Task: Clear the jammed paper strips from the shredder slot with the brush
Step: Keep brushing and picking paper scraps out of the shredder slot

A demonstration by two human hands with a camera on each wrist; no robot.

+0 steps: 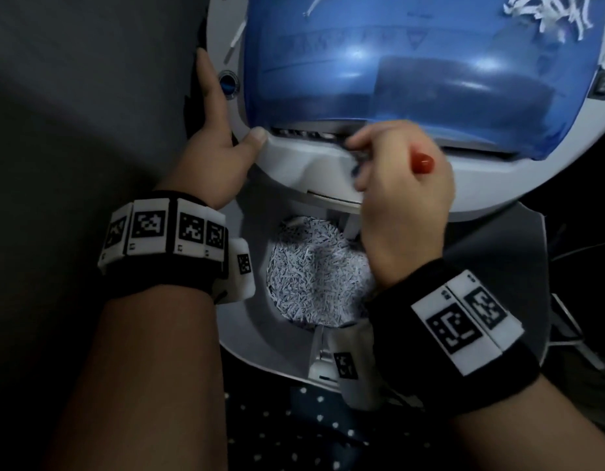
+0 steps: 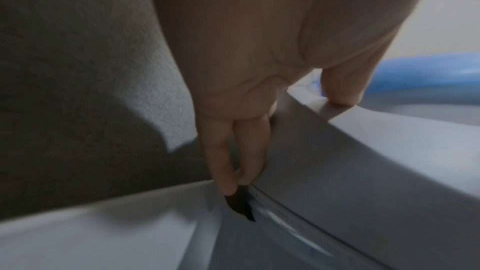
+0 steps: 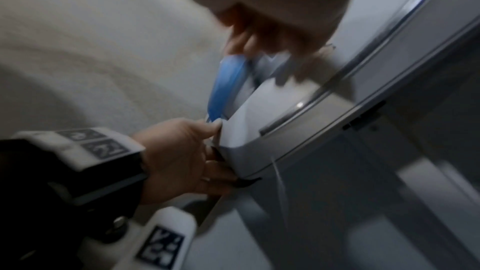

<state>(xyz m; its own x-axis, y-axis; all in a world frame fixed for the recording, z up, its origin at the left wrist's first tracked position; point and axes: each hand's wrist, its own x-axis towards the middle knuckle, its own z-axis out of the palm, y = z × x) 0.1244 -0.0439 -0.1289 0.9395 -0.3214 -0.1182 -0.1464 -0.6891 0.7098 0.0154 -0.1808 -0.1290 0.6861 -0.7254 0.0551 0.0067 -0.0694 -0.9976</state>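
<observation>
My left hand steadies the shredder at its nine o'clock edge: fingers straight along the white rim, thumb pressed on the front lip beside the slot. That grip is wide and flat, closed round nothing. From the left wrist view, my fingertips touch the grey seam of the housing.

My right hand is curled tight round the brush, whose red handle end pokes out near one o'clock of my knuckles. The bristle end sits at the slot, just right of my left thumb; blur hides whether it is inside. The jammed strips themselves I cannot make out.

The blue cover spans twelve o'clock, with loose strips on it at one o'clock. A bin of shreds lies at six o'clock, between my wrists.
</observation>
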